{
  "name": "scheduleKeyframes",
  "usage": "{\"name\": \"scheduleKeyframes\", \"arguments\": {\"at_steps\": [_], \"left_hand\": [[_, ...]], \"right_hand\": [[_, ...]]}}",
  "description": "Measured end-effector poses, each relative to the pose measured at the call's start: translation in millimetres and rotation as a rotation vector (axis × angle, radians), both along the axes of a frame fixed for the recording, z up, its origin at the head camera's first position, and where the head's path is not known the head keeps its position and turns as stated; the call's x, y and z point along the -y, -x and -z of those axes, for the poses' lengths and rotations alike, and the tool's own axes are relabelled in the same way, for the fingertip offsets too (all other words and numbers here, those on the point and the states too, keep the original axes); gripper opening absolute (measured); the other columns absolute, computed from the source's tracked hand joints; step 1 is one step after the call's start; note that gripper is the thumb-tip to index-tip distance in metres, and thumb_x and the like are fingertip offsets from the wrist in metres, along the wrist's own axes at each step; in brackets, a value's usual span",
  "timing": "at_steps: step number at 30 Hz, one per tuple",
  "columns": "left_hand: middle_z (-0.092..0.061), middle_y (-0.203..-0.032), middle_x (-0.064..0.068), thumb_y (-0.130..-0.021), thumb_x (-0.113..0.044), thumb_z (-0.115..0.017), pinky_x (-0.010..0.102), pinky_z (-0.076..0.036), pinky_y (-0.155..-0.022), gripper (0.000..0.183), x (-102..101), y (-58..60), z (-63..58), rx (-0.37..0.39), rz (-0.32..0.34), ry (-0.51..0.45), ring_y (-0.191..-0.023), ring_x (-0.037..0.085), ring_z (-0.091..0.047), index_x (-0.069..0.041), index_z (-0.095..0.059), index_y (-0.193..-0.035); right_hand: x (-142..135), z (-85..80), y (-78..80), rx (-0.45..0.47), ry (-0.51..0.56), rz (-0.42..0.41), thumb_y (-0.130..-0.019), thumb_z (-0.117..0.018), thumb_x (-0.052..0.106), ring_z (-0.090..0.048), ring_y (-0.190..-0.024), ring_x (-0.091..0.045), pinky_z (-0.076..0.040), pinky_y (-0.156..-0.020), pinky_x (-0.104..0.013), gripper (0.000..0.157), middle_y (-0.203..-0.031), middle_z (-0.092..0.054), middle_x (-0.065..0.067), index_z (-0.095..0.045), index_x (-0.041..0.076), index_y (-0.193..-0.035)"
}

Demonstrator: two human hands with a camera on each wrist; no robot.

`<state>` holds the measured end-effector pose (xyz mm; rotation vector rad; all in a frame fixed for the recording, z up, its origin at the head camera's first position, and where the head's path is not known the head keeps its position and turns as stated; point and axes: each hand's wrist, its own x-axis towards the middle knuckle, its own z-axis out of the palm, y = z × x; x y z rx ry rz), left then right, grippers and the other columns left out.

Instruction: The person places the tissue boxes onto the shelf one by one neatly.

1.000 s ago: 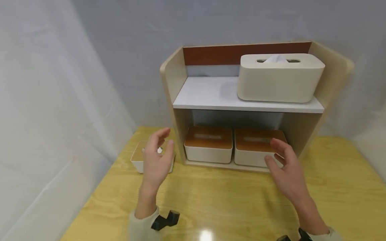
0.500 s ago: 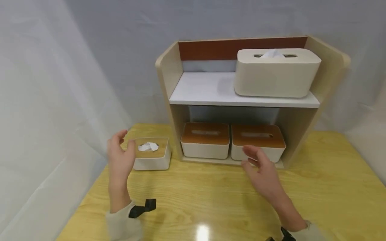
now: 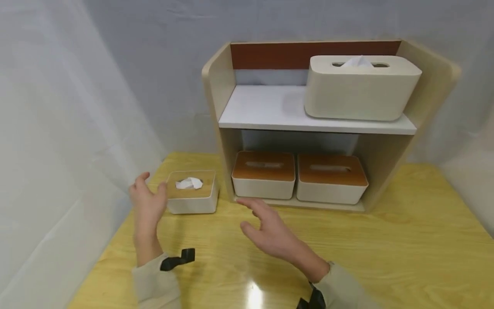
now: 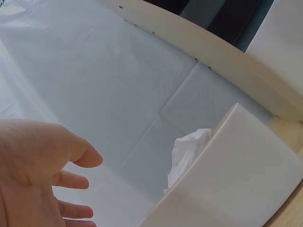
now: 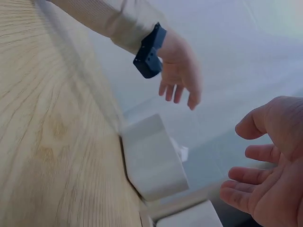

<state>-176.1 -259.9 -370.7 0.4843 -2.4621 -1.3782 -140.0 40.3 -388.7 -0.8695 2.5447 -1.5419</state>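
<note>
A small white tissue box [image 3: 193, 205] with a light wooden lid stands on the table left of the shelf, a white tissue [image 3: 189, 183] poking from its slot. My left hand [image 3: 148, 201] is at the box's left side, fingers relaxed and thumb apart, holding nothing; the left wrist view shows a gap between its fingers and the box [image 4: 236, 175]. To the right of the box, in front of the shelf's lower left corner, my right hand [image 3: 270, 229] hovers over the table with fingers extended toward the box and nothing in its grasp.
A two-tier shelf [image 3: 262, 107] stands on the wooden table [image 3: 417, 240]. On top sits a large cream tissue box [image 3: 362, 96]; below are two white boxes with brown lids, the left one [image 3: 264, 187] and right one [image 3: 332, 192]. White sheeting [image 3: 77, 128] hangs at left.
My right hand has swept left from the right-hand lower box toward the small tissue box. My left hand has moved left, from in front of that box to its left side.
</note>
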Motion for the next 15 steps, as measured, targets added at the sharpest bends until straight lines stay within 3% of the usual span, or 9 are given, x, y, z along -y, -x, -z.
{"name": "scheduleKeyframes", "arguments": {"at_steps": [3, 8, 15], "left_hand": [[-0.011, -0.155, 0.034, -0.102, -0.029, -0.043, 0.066, -0.026, -0.111, 0.066, 7.3, 0.4, 0.6, 0.035, 0.015, 0.020, -0.141, 0.051, -0.020, -0.004, -0.017, -0.157], [-0.006, -0.157, 0.037, -0.103, -0.034, -0.041, 0.068, -0.022, -0.112, 0.074, 12.8, 3.1, 2.7, 0.152, 0.106, 0.009, -0.143, 0.053, -0.016, -0.006, -0.003, -0.160], [0.001, -0.160, 0.034, -0.103, -0.034, -0.039, 0.065, -0.015, -0.116, 0.078, 15.3, 6.9, 9.5, 0.233, 0.210, 0.008, -0.146, 0.051, -0.006, -0.004, 0.008, -0.158]], "right_hand": [[20.8, -0.2, 8.9, 0.016, -0.059, -0.047, -0.098, -0.055, 0.018, -0.037, -0.142, -0.023, -0.038, -0.111, -0.049, 0.055, -0.154, -0.042, -0.005, -0.042, 0.015, -0.151], [45.6, 2.4, 29.7, 0.021, -0.117, -0.074, -0.096, -0.053, 0.018, -0.031, -0.145, -0.025, -0.033, -0.115, -0.049, 0.061, -0.158, -0.035, -0.008, -0.036, 0.013, -0.154], [64.2, 12.2, 58.0, -0.063, -0.111, 0.004, -0.092, -0.055, 0.011, -0.028, -0.146, -0.035, -0.029, -0.116, -0.052, 0.065, -0.158, -0.030, -0.020, -0.034, 0.002, -0.153]]}}
